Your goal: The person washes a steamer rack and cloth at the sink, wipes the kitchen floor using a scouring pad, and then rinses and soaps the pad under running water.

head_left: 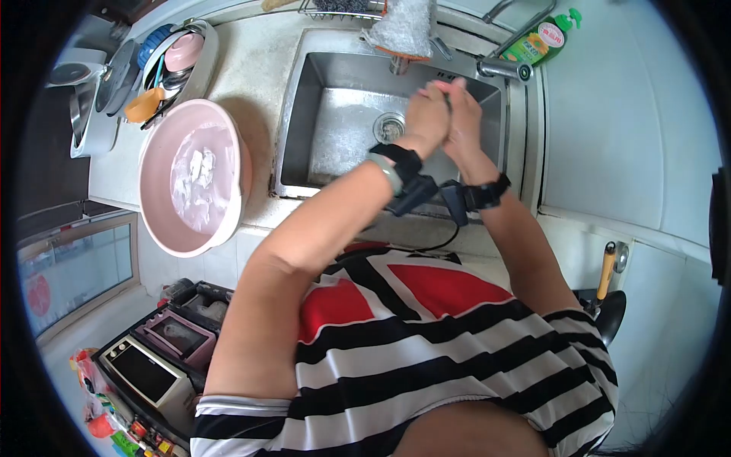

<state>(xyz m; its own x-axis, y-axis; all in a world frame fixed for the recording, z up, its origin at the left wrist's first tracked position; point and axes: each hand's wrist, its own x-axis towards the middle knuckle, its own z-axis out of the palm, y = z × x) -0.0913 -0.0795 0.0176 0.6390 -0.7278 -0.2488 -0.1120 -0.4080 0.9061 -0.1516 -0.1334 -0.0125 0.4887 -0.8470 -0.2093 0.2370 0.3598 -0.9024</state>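
Over the right side of the steel sink point(327, 145), my left hand point(428, 116) and my right hand point(463, 114) are pressed together, fingers curled and partly smeared by motion. A pinkish-red patch shows at the fingertips; whether it is skin or a small held thing I cannot make out. The metal faucet point(504, 70) is just right of and above my hands. Left of them lies the round drain point(390, 128) in the sink floor. Both wrists wear black straps with small boxes.
A pink basin point(237, 164) with cloudy water and white stuff stands left of the sink. Behind it a dish rack point(199, 72) holds bowls and an orange ladle point(145, 105). A green soap bottle point(537, 44) stands by the faucet. Below left is a white microwave point(148, 373).
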